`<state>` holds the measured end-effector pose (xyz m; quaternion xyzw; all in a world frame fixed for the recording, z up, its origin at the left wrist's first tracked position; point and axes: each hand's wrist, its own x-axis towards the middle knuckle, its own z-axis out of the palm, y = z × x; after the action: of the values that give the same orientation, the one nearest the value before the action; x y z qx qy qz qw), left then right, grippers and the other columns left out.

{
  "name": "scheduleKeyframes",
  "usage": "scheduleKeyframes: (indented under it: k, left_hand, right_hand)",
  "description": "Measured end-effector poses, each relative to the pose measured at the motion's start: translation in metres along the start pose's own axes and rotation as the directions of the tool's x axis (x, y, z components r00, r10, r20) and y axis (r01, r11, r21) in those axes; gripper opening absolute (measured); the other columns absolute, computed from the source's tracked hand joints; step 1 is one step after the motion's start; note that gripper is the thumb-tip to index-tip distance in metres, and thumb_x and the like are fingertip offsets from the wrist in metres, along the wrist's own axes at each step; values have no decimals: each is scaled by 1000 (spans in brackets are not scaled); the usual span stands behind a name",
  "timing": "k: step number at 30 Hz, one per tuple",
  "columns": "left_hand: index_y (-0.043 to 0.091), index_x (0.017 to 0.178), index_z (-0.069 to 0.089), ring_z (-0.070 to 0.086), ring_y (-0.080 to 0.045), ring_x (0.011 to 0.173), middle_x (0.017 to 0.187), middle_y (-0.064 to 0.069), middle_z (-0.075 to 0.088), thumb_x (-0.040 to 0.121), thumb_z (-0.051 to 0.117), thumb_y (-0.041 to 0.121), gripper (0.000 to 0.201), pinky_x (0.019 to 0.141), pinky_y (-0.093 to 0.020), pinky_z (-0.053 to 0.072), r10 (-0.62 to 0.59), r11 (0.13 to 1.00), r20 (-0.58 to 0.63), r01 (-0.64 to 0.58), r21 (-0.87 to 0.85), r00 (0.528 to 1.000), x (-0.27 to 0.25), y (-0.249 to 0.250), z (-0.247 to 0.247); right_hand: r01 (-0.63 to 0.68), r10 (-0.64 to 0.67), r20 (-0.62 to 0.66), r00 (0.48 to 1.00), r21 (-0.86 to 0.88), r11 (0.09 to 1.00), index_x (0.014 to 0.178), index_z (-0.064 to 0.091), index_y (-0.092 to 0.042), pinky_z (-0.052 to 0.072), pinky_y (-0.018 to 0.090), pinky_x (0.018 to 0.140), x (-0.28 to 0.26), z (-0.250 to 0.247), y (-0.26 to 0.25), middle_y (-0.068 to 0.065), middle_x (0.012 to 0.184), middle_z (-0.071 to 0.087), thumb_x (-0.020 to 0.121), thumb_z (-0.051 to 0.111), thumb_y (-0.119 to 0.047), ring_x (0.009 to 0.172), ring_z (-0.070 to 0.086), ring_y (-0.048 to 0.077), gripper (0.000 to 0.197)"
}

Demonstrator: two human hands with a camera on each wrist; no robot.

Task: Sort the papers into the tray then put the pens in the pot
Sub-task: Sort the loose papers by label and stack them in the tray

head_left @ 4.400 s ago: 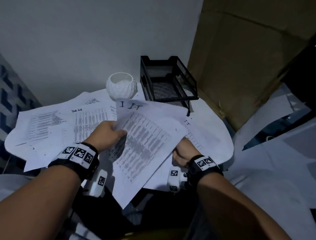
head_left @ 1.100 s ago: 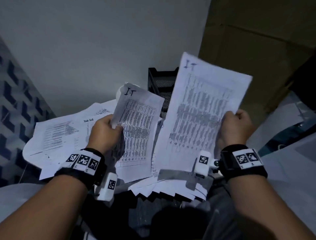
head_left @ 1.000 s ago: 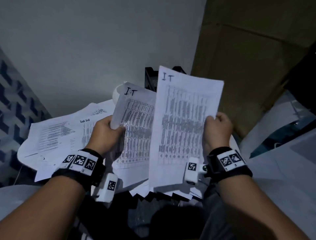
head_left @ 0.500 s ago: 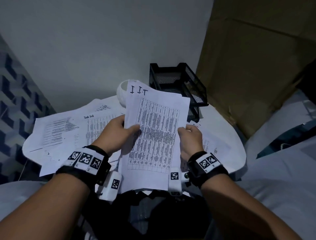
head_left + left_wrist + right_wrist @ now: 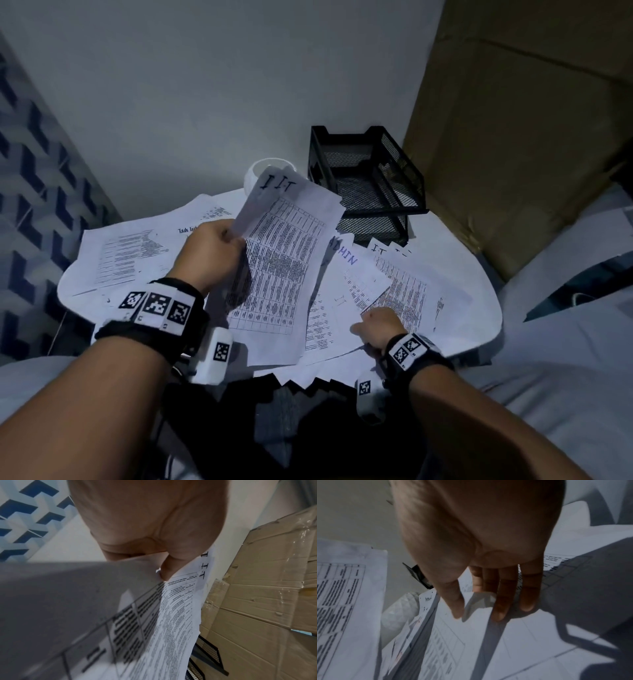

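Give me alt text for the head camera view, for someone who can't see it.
The left hand holds a sheaf of printed sheets marked IT above a paper-strewn white table, while the right hand reaches for loose papers; a black mesh tray stands behind.

- right hand over loose papers, fingers extended down, tips at the sheets
- printed table sheet left of the hand

The held sheets hide most of the white pot; their print is unreadable.
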<state>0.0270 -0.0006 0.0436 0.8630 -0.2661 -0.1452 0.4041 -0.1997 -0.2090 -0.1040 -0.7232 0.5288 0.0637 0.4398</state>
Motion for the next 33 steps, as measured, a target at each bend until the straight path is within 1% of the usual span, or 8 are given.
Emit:
scheduleKeyframes:
  k: [3,7,11,14,18,22,28,33]
  left_hand:
    - [18,91,69,66,-32,83,86,-9,72,100,58,15,15,76,-38,53,0,1000,-4,0,17,1000,-3,1,1]
    - [16,95,70,67,-34,84,86,-9,71,100,56,14,15,80,-42,56,-11,1000,-26,12,17,1000,-2,-1,3]
    - [18,76,58,56,-31,77,73,-3,61,96,53,8,23,67,-33,39,-34,998,-142,41,47,989,-1,1,7]
    - [22,96,66,55,-30,81,83,-7,62,97,51,8,21,71,-31,37,-13,999,-193,21,39,981,-4,6,6]
    - [14,91,67,57,-25,79,79,-5,66,96,55,9,14,70,-34,43,-22,993,-156,3,-119,987,0,2,10]
    - [11,90,71,62,-24,78,93,-17,74,96,61,10,12,79,-44,56,-78,940,-32,63,-335,996,-5,8,16]
    - [-6,93,63,52,-32,64,76,-21,56,95,53,5,16,55,-36,42,-90,889,220,178,-423,971,-25,25,28]
    - [19,84,67,51,-23,63,67,-3,62,92,61,52,35,64,-35,37,-158,879,306,275,-390,939,-27,25,39]
  right_hand:
    - [59,-22,-185,982,197,979,81,64,-10,43,23,53,-1,-10,-6,7,74,65,86,67,-8,57,57,21,6]
    - [283,19,-471,882,561,778,109,62,-20,48,20,48,-20,-54,-30,3,88,68,95,65,-12,63,61,18,16]
    - [579,-75,-678,731,559,594,107,67,-6,49,12,55,-52,-104,-58,1,87,66,97,63,-6,63,63,0,11]
    - [672,-187,-707,682,506,540,100,72,-13,55,26,69,-64,-133,-68,3,90,71,95,65,-9,73,66,7,10]
    - [685,-313,-633,708,509,522,88,72,-22,58,39,76,-70,-154,-76,-4,81,76,94,66,-7,80,71,17,17]
    - [595,-307,-510,803,684,421,102,72,-12,59,51,89,-65,-140,-80,14,107,78,98,63,-4,103,75,33,12]
    - [530,-290,-444,848,716,455,116,69,-7,62,33,83,-51,-95,-80,11,112,76,99,60,-3,102,75,23,20]
    - [469,-175,-446,878,725,505,99,71,-14,59,47,93,-32,-68,-76,11,104,78,92,67,-12,96,74,28,9]
